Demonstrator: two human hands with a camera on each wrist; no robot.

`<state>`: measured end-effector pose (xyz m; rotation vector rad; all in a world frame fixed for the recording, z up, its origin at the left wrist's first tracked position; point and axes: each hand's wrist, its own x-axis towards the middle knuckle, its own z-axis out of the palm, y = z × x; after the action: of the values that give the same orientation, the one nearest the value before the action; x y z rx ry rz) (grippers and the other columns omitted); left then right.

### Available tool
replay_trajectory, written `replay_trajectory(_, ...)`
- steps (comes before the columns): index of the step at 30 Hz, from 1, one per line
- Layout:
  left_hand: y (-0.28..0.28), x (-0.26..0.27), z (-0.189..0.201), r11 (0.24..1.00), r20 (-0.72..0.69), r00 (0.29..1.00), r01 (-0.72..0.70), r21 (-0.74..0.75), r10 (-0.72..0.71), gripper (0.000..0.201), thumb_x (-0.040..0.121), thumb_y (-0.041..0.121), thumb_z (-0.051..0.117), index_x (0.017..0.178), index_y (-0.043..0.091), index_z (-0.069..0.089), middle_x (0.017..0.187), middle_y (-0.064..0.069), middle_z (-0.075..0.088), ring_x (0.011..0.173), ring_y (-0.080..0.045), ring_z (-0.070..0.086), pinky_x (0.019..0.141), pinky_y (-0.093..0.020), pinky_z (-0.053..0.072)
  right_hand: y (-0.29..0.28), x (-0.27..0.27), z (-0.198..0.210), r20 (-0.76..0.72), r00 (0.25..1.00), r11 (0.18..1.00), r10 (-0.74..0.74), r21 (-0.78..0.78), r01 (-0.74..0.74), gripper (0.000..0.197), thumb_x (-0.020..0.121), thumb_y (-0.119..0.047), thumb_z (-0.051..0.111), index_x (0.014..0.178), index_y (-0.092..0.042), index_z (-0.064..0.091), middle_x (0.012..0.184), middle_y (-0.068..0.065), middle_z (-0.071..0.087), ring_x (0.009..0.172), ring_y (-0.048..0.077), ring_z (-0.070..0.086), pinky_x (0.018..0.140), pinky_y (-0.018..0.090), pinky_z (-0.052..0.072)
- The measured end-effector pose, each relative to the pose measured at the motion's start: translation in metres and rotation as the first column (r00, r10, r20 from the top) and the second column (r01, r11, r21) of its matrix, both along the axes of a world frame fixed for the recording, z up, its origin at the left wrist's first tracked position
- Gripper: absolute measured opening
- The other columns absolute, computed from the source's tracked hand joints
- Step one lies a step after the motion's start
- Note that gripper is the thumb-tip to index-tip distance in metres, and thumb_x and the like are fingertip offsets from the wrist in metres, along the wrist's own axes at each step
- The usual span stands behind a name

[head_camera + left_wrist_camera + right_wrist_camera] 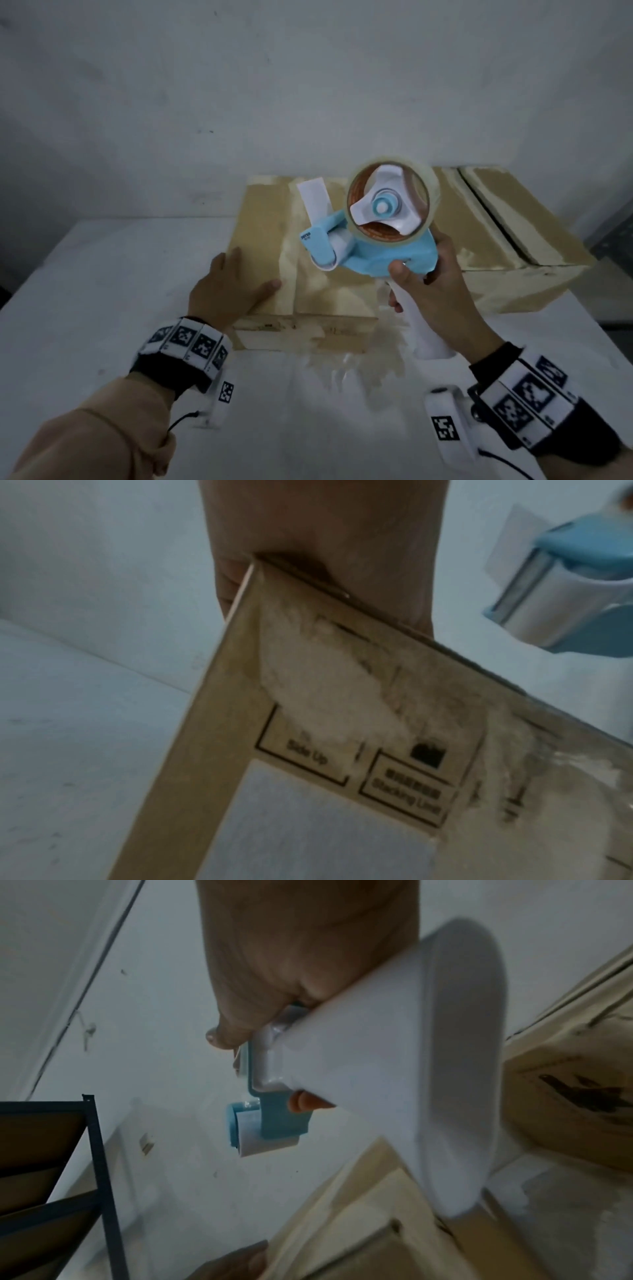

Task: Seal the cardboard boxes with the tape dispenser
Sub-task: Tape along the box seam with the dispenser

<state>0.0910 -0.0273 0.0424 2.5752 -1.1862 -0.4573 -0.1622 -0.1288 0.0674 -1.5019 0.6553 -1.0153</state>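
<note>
- Straight ahead of us on the white table [102,308] lies the near cardboard box [267,240], its flaps down and its centre seam running away from us toward the wall; that seam is the line the tape has to follow.
- Our left hand [226,287] rests flat on the box top just left of the seam, fingers straight, palm at the near corner; the left wrist view shows that corner tucked under the palm.
- Our right hand [431,291] is wrapped round the white handle of the tape dispenser [370,240], thumb up against the blue body. We hold it above the right half of the box, not touching it.
- Its roller end points left and away from us, toward the seam, with the clear roll facing up at us.
- We judge the right hand must swing the roller down onto the seam while the left steadies the box.
- A second cardboard box [507,240] sits just beside the first, to the right.
</note>
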Motion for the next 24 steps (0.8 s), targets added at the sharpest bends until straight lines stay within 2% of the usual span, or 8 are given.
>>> replay_trajectory(5,0.001,-0.010,-0.002,0.990,-0.039,0.992,0.122,0.075,-0.120,0.093,0.077,0.070,0.046,0.146,0.018,0.013,0.152,-0.007,0.019,0.130,-0.031,0.039,0.101,-0.040,0.035,-0.010,0.020,0.007,0.007,1.000,1.000,-0.007,-0.023,0.007,0.100,0.055,-0.061,0.077,0.121,0.001,0.037,0.093,0.017,0.055,0.054,0.017,0.055,0.047,0.029,0.047)
replay_trajectory(6,0.001,-0.008,0.001,0.982,0.008,0.985,0.172,0.076,-0.173,0.088,0.079,0.069,0.041,0.146,0.018,0.016,0.152,-0.009,0.021,0.132,-0.031,0.038,0.102,-0.040,0.036,-0.011,0.023,0.007,0.009,1.000,1.000,-0.013,-0.022,0.013,0.099,0.054,-0.063,0.077,0.120,0.000,0.038,0.093,0.018,0.055,0.054,0.017,0.055,0.047,0.029,0.047)
replay_trajectory(9,0.005,-0.002,0.012,0.901,0.171,0.934,0.349,-0.258,-0.313,0.056,0.088,0.050,0.033,0.131,0.015,0.042,0.138,-0.015,0.047,0.124,-0.034,0.049,0.094,-0.040,0.047,-0.008,0.026,0.009,0.025,0.999,0.999,-0.040,0.001,0.040,0.100,0.047,-0.069,0.075,0.116,-0.007,0.039,0.089,0.018,0.055,0.052,0.014,0.056,0.045,0.026,0.047)
replay_trajectory(11,0.005,-0.003,0.023,0.846,-0.044,0.959,0.226,-0.482,-0.281,0.039,0.092,0.042,0.032,0.110,0.015,0.055,0.113,-0.010,0.061,0.110,-0.028,0.057,0.089,-0.035,0.043,-0.006,0.029,0.009,0.041,0.998,0.998,-0.055,0.007,0.055,0.104,0.046,-0.072,0.074,0.116,-0.003,0.038,0.087,0.018,0.054,0.049,0.015,0.055,0.044,0.026,0.047)
replay_trajectory(14,-0.008,-0.014,0.034,0.853,-0.442,0.848,0.024,-0.521,-0.293,0.033,0.096,0.043,0.033,0.084,0.023,0.055,0.082,0.001,0.062,0.082,-0.023,0.063,0.076,-0.034,0.045,-0.003,0.032,0.009,0.085,0.995,0.998,-0.060,-0.001,0.060,0.087,0.051,-0.070,0.073,0.105,-0.010,0.040,0.080,0.015,0.056,0.047,0.017,0.054,0.043,0.028,0.047)
replay_trajectory(17,-0.017,-0.021,0.036,0.899,-0.595,0.746,0.010,-0.437,-0.298,0.032,0.097,0.036,0.033,0.084,0.020,0.058,0.075,-0.002,0.067,0.060,-0.013,0.062,0.056,-0.018,0.043,0.000,0.032,0.006,0.104,0.994,0.998,-0.038,-0.049,0.043,0.083,0.059,-0.067,0.071,0.108,-0.007,0.040,0.072,0.007,0.060,0.047,0.021,0.054,0.044,0.031,0.047)
replay_trajectory(21,-0.023,-0.029,0.042,0.924,-0.774,0.556,-0.027,-0.380,-0.303,0.036,0.099,0.028,0.027,0.087,0.016,0.058,0.066,0.004,0.070,0.051,-0.008,0.064,0.049,-0.017,0.043,0.004,0.032,-0.001,0.067,0.995,0.987,-0.077,-0.134,0.086,0.085,0.062,-0.070,0.067,0.113,-0.007,0.042,0.086,0.015,0.061,0.060,0.022,0.059,0.053,0.034,0.049)
replay_trajectory(24,-0.022,-0.026,0.045,0.915,-0.868,0.377,-0.111,-0.388,-0.323,0.038,0.098,0.023,0.025,0.088,0.016,0.062,0.068,0.004,0.073,0.059,-0.010,0.068,0.051,-0.016,0.048,0.007,0.030,-0.003,0.032,0.993,0.972,-0.117,-0.201,0.121,0.076,0.063,-0.075,0.060,0.112,-0.018,0.045,0.096,-0.011,0.064,0.084,0.010,0.062,0.070,0.023,0.052)
